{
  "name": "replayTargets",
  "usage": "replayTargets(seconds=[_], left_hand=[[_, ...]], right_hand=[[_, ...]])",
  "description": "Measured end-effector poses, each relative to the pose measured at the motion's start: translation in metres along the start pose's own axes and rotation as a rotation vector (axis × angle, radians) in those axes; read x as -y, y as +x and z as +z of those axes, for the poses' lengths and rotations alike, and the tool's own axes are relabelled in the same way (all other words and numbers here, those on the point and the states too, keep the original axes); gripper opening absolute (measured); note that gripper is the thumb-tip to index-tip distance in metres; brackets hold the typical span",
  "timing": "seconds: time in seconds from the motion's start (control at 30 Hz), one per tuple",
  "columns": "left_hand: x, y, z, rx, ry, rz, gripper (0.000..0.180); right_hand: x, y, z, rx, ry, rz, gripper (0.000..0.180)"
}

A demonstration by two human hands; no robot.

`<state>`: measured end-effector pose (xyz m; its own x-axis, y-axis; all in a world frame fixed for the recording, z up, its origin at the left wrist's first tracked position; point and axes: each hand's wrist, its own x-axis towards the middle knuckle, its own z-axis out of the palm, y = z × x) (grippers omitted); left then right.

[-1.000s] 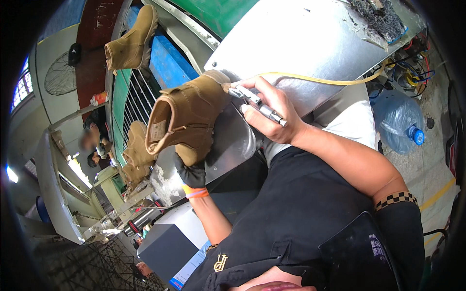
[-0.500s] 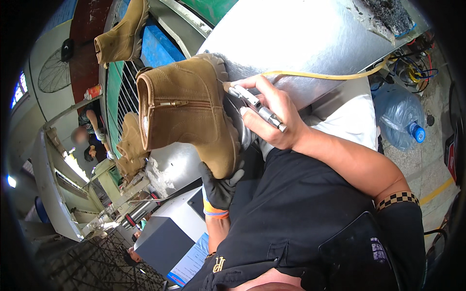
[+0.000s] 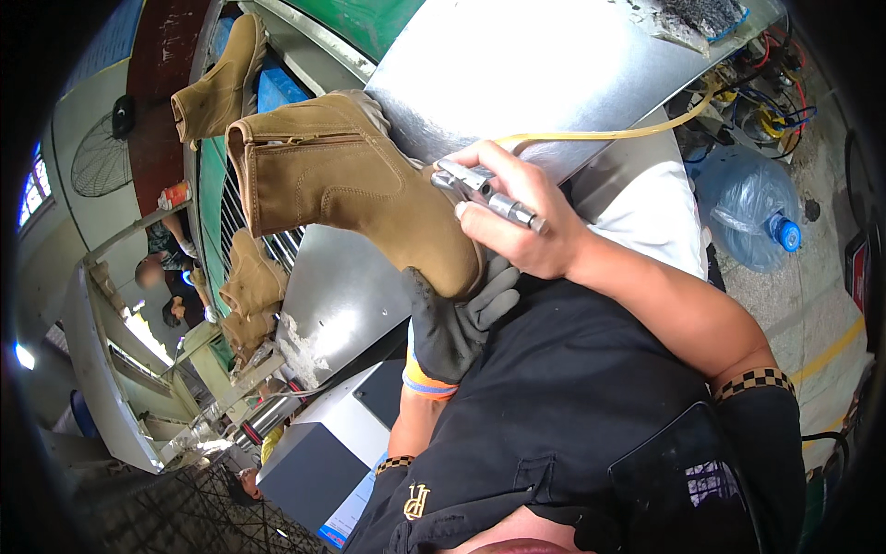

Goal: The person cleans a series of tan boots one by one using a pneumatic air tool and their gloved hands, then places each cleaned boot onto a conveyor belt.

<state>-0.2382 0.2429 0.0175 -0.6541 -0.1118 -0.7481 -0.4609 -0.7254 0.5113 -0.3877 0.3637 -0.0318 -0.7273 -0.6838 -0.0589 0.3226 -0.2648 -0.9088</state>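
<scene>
Rolled since the earlier view, the tan boot [image 3: 351,180] shows its zip [image 3: 293,141] higher, and the gloved left grip [image 3: 452,323] has shifted right. It clasps the toe between thumb and fingers above the metal worktop [image 3: 480,69], seemingly to steady the boot beside the metal tool [image 3: 494,200] that the right grip [image 3: 521,217] pinches. The shaft opens left; the long axis slopes down rightward to the toe.

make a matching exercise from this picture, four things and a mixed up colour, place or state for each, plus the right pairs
1. left hand
2. hose
3. right hand
4. bottle

A. bare, holding a metal tool
B. see-through, with a blue cap
C. gloved, at the toe of the held boot
D. yellow

Pairs: 1-C, 2-D, 3-A, 4-B
</scene>
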Motion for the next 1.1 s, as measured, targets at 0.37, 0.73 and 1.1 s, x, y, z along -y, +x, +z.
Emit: replayTargets(seconds=[0.37,0.73,1.1], left_hand=[[0.000,0.013,0.025,0.073,-0.039,-0.075,0.092],[0.001,0.043,0.047,0.337,-0.073,-0.164,0.115],[-0.002,0.067,0.070,0.505,-0.111,-0.087,0.124]], right_hand=[[0.032,-0.028,-0.032,0.066,-0.036,0.140,0.029],[0.077,-0.028,-0.051,0.064,-0.203,0.187,0.032],[0.091,-0.027,-0.041,-0.046,-0.244,0.216,0.034]])
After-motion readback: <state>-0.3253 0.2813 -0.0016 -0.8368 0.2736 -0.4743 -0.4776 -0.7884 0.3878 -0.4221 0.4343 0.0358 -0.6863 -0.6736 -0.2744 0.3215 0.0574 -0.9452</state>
